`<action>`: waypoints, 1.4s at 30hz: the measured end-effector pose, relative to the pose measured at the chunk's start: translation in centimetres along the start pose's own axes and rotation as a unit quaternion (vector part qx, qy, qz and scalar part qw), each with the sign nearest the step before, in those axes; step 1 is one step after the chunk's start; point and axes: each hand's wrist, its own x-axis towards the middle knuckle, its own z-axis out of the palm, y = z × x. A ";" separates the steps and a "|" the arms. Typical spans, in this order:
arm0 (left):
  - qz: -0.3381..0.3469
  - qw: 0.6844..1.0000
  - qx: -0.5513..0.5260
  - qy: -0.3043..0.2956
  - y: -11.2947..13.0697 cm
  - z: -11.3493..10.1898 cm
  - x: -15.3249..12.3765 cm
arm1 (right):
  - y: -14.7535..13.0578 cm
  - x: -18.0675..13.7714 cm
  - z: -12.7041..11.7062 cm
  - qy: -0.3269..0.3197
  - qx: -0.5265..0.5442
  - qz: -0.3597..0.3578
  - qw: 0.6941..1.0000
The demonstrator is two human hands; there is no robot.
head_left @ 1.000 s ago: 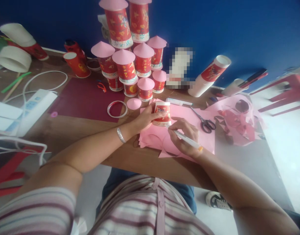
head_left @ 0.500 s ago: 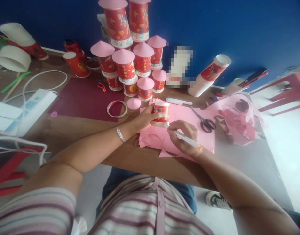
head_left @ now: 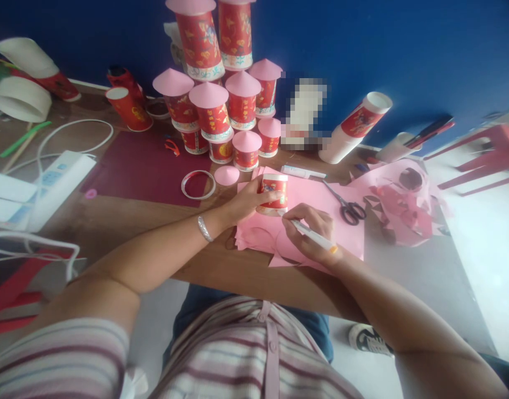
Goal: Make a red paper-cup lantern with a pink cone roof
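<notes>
My left hand is closed around a red paper cup with a white band at its lower end, its thumb lying across the printed side. In my right hand is a white marker with a yellow end, held like a pen. Its tip is at the lower edge of the cup; whether it touches cannot be made out. Both hands are over pink paper sheets, some with round outlines or cuts. Black-handled scissors lie on the paper to the right of my right hand.
Red cups with pink cone tops stand stacked against the blue wall. Another marker lies behind the cup. Pink scraps are heaped at right. A white ring, a pink cone and a power strip are at left.
My right hand and the marker have shifted slightly left, and the marker's tip has moved a little along the cup's lower edge. My left hand keeps its hold on the cup.
</notes>
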 end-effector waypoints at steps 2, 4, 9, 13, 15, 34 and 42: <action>0.000 1.000 -0.003 0.001 -0.1 -0.1 0.0 | 0.0 0.0 0.0 0.001 -0.002 -0.005 1.000; 0.001 1.000 -0.002 0.007 -0.2 -0.1 0.0 | 0.0 0.0 0.0 -0.002 -0.004 -0.006 1.000; 0.002 1.000 0.009 0.007 -0.3 -0.2 0.1 | 0.0 0.0 -0.1 -0.013 -0.010 -0.001 1.000; 0.000 1.000 0.014 0.007 -0.5 -0.3 0.1 | 0.0 0.0 -0.1 -0.015 -0.006 -0.002 1.000; -0.002 1.000 0.017 0.012 -0.5 -0.4 0.2 | 0.0 0.0 0.0 -0.013 -0.004 -0.003 1.000; 0.002 1.000 0.028 0.014 -0.5 -0.5 0.2 | -0.1 0.2 0.0 -0.002 -0.033 -0.004 0.999; -0.005 1.000 0.027 0.014 -0.6 -0.5 0.2 | -0.2 0.2 -0.1 -0.011 -0.027 -0.008 1.000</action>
